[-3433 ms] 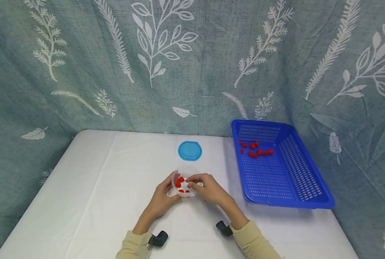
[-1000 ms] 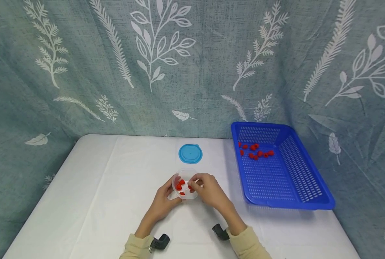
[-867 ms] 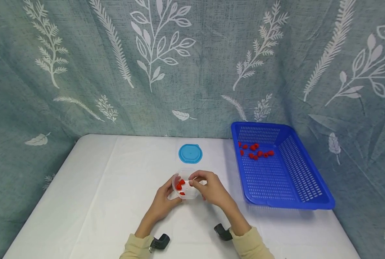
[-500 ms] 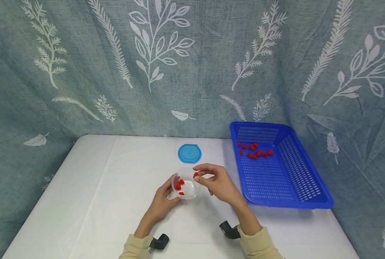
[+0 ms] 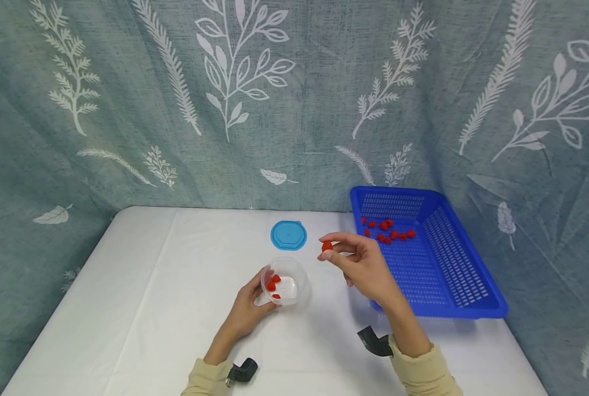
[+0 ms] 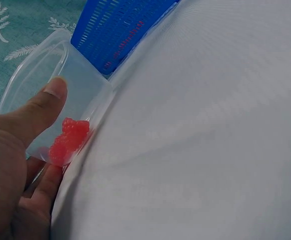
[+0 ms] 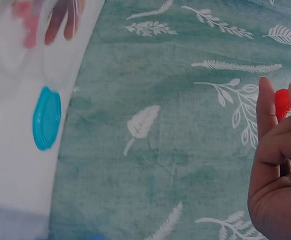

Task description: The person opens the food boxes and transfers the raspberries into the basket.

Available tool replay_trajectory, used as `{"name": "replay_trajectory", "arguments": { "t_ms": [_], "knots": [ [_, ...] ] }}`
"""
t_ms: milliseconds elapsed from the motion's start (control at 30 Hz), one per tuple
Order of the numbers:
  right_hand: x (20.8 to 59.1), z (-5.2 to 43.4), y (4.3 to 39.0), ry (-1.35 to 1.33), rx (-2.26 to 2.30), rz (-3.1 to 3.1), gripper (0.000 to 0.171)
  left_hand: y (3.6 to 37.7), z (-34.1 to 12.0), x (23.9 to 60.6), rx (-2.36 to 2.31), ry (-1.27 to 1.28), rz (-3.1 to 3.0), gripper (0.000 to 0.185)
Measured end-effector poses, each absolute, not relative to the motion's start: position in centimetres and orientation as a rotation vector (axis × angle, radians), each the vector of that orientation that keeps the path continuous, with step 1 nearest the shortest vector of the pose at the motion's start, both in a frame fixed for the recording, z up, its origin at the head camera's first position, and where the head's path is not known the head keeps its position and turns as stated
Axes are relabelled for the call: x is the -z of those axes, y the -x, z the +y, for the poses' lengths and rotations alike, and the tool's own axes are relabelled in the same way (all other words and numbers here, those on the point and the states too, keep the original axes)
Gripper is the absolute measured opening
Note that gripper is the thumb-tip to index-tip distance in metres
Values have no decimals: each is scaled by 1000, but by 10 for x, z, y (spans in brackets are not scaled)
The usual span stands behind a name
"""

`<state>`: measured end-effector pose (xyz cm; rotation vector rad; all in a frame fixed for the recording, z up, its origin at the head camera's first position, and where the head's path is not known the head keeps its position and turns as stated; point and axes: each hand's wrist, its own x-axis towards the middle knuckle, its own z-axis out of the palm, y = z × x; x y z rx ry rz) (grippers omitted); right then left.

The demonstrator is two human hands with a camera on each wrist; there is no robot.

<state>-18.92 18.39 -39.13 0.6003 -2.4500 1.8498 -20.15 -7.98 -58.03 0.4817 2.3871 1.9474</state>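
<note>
My left hand grips a small clear plastic container by its left side, thumb near the front and fingers round the far side. A few red raspberries lie together inside it. My right hand pinches one raspberry between thumb and fingertips, raised to the right of the container and overlapping the basket's left edge in the head view. In the right wrist view that raspberry shows between the fingertips.
A blue slotted basket stands at the right of the white table, with several raspberries toward its back left. Behind the container lies a turquoise lid. A patterned green curtain hangs along the back.
My right hand has taken a raspberry out of the container and moved it up and right. Fewer raspberries show in the container, which my left hand keeps holding in place.
</note>
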Motion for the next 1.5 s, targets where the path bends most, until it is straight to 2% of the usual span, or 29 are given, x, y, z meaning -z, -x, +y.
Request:
{"name": "replay_trajectory", "arguments": {
  "t_ms": [333,600,767,1033,1333,1500],
  "knots": [
    [361,225,207,-523,-1719,-2374,27,201,-80,582,-1974,-494,2380,88],
    [357,255,236,-407,-1630,-2463,34,201,-81,582,-1975,-473,2360,88],
    [370,276,263,-355,-1507,-2567,37,200,-81,582,-1980,-459,2357,88],
    [400,310,303,-401,-1237,-2746,32,202,-82,580,-1953,-457,2369,90],
    [441,333,333,-304,-1054,-3008,32,202,-82,579,-1935,-448,2387,90],
    [459,338,341,-354,-978,-3087,28,202,-82,580,-1927,-452,2397,89]
  ]
}}
